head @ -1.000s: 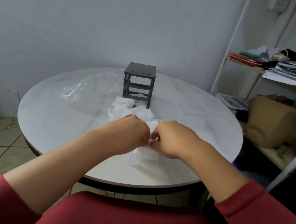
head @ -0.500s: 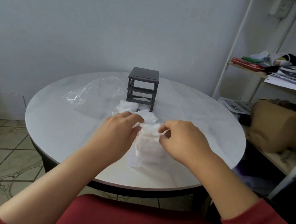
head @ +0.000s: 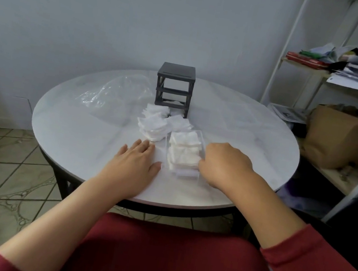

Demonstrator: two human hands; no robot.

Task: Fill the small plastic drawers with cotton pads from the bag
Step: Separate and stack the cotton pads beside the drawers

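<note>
round table [head: 84, 134], shelf [head: 305, 68], cardboard box [head: 341, 140]

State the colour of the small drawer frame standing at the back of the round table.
Dark grey, seen in the head view: the small plastic drawer frame.

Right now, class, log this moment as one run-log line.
clear plastic drawer: full of white cotton pads | right hand: on drawer side | left hand: flat on table

I'm seeing a clear plastic drawer [head: 198, 138] lying near me, packed with white cotton pads [head: 183, 152]. More loose pads [head: 153, 126] are sitting piled beyond it, before the dark grey drawer frame [head: 174, 87]. The crumpled clear bag [head: 118, 95] is lying left of that frame.
</note>
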